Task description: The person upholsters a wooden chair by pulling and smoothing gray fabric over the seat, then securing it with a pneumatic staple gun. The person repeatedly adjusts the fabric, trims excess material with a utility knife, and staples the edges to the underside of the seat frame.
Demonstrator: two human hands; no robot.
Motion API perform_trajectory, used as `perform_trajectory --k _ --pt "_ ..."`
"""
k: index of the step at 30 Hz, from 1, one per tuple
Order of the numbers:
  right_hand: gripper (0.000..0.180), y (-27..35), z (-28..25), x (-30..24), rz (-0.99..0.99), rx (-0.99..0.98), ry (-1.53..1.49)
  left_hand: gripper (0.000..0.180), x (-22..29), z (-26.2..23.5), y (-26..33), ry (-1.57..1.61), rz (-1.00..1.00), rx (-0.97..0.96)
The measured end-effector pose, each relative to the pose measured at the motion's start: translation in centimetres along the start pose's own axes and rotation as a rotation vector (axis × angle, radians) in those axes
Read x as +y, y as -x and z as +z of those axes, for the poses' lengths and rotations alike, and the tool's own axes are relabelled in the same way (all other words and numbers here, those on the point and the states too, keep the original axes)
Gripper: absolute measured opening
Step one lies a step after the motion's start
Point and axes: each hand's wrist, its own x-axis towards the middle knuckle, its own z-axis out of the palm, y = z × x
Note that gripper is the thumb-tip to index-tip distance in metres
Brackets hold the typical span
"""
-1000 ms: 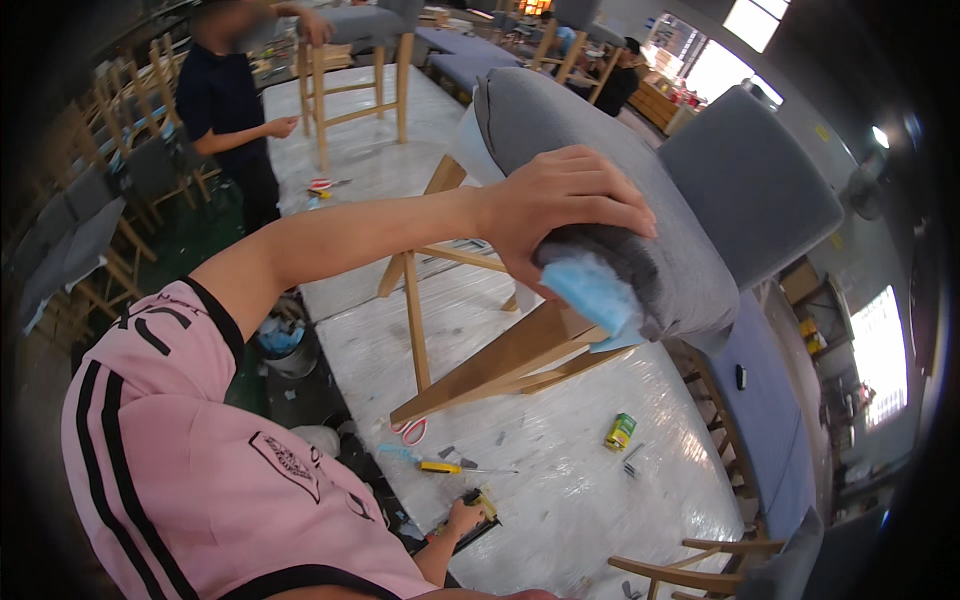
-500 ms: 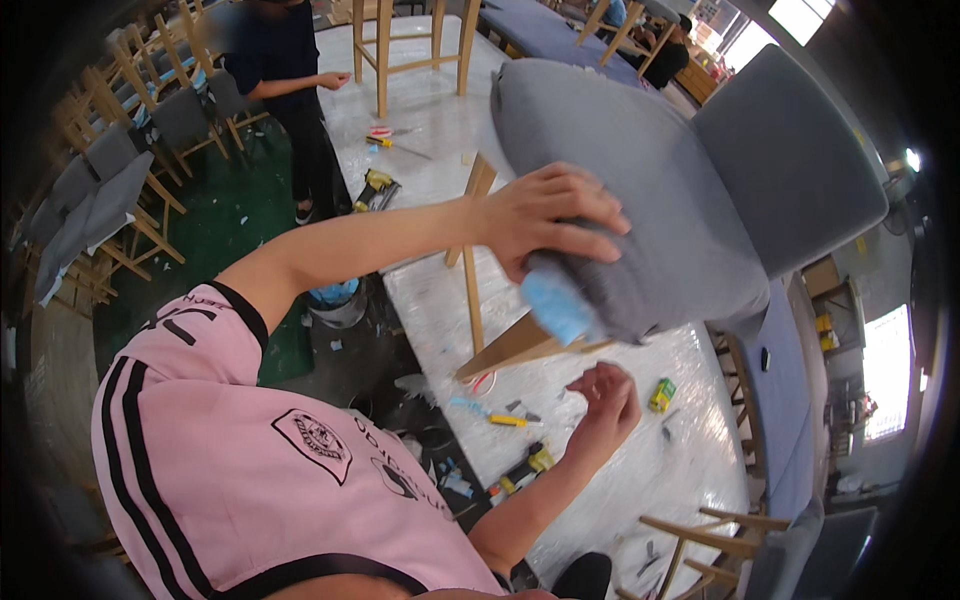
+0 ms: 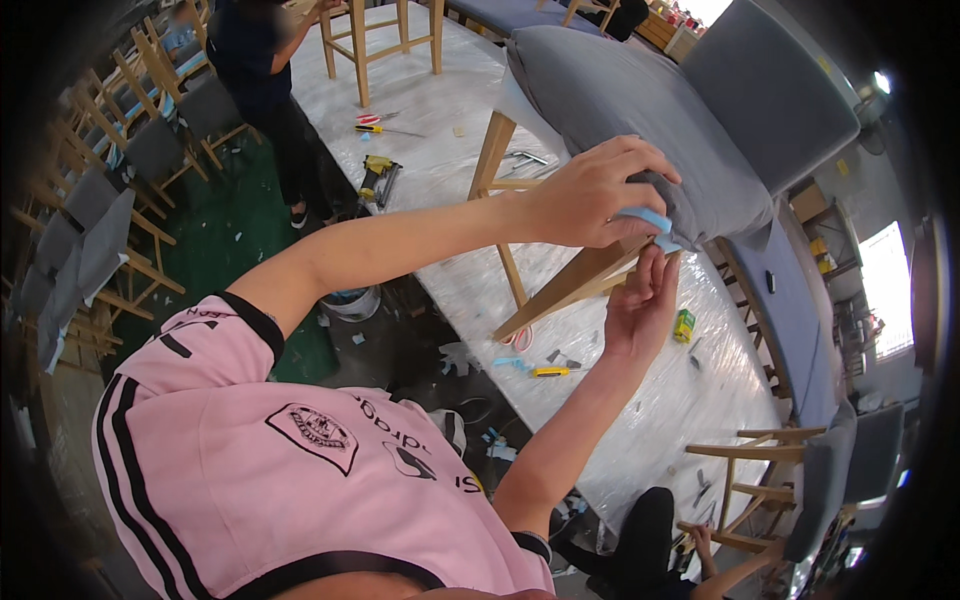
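Note:
A grey upholstered chair (image 3: 640, 120) with wooden legs stands on the table, its seat corner toward me. My left hand (image 3: 605, 190) is closed on that corner, fingertips on the grey cover and thumb side beside a pale blue strip (image 3: 645, 218), perhaps foam or cloth, hanging under the edge. From below, my right hand (image 3: 640, 300) reaches up with fingertips pinched at the strip's lower end, just by the top of a wooden leg (image 3: 570, 285). The seat's underside is hidden from me.
The plastic-covered table (image 3: 440, 180) holds a yellow staple gun (image 3: 378, 180), a screwdriver (image 3: 385, 130), a yellow knife (image 3: 549, 372) and a small green-yellow box (image 3: 684, 326). A co-worker (image 3: 270, 100) stands far left; another person's arm (image 3: 735, 580) shows at lower right. A bucket (image 3: 355, 303) sits beside the table.
My right hand has risen from over the table to the seat corner and pinched the blue strip. My left hand stays on the corner, where the blue piece now lies folded.

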Motion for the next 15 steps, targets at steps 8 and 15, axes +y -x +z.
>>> perform_trajectory --k 8,15 --pt "0.027 -1.6 0.5 0.1 0.006 -0.165 -0.108 0.017 1.5 0.3 -0.6 0.087 -0.192 0.006" --pt "0.032 -2.9 -1.6 2.7 -0.158 -0.22 -0.141 0.017 1.3 -0.1 -0.6 0.151 -0.21 -0.05"
